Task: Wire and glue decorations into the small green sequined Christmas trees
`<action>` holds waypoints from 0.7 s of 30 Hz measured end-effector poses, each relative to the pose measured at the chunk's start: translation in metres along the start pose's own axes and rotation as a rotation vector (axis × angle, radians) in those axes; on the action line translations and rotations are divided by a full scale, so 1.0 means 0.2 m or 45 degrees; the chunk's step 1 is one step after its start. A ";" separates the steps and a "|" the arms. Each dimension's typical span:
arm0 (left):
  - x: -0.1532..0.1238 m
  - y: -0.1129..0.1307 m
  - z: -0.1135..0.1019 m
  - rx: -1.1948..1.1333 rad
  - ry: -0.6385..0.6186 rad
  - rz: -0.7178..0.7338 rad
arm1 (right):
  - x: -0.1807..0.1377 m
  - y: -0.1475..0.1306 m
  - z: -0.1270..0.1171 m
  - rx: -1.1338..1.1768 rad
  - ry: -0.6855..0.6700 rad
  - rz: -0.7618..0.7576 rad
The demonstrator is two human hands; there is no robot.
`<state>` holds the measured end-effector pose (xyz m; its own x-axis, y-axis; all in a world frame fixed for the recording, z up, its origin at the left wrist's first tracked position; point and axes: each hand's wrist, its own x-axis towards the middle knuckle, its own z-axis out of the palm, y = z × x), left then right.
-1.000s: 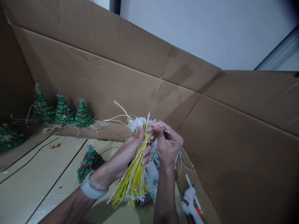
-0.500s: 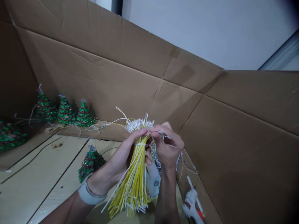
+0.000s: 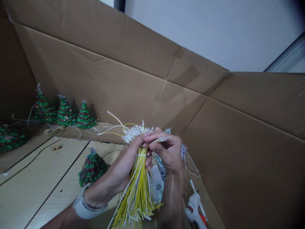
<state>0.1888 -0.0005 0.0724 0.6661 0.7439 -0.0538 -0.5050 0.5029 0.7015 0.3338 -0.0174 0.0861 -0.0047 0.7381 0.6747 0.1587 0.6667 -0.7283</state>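
My left hand [image 3: 124, 165], with a grey band on its wrist, is wrapped round the upper part of a bundle of yellow and white wires [image 3: 138, 187]. A white tie cinches the bundle just below the fingers. At its top the whitish, clear-looking wire tips [image 3: 133, 132] crowd together, while the loose ends fan out downward. My right hand [image 3: 171, 154] pinches a few of the wires [image 3: 160, 139] beside the left thumb, their pale tips pointing right. Behind the right hand lies a heap of dark and white wires [image 3: 160, 167], partly hidden.
A small decorated Christmas tree [image 3: 92, 168] stands left of my forearm, and several more [image 3: 85, 116] line the cardboard wall [image 3: 133, 82]. Loose wires [image 3: 101, 127] lie by them. A white glue gun [image 3: 195, 206] rests at lower right, beside a pale patterned object [image 3: 157, 184].
Both hands and the bundle have shifted slightly left and down. The wires pinched by my right hand now stick out rightward from the bundle, with their pale tips in sight.
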 end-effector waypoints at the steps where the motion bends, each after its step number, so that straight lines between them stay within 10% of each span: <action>1: 0.00 0.00 0.00 0.053 0.017 0.047 | 0.00 0.00 0.00 -0.040 0.002 0.004; 12: -0.04 0.04 0.00 0.724 -0.123 0.147 | -0.05 -0.08 -0.03 -0.285 0.280 -0.308; 21: -0.05 0.01 0.03 0.820 -0.203 0.098 | -0.07 -0.10 -0.07 -0.383 0.593 -0.180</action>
<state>0.1848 -0.0090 0.0780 0.7394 0.6680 0.0842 -0.1583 0.0509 0.9861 0.3451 -0.0422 0.0936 0.3788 0.4745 0.7946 0.4625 0.6466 -0.6066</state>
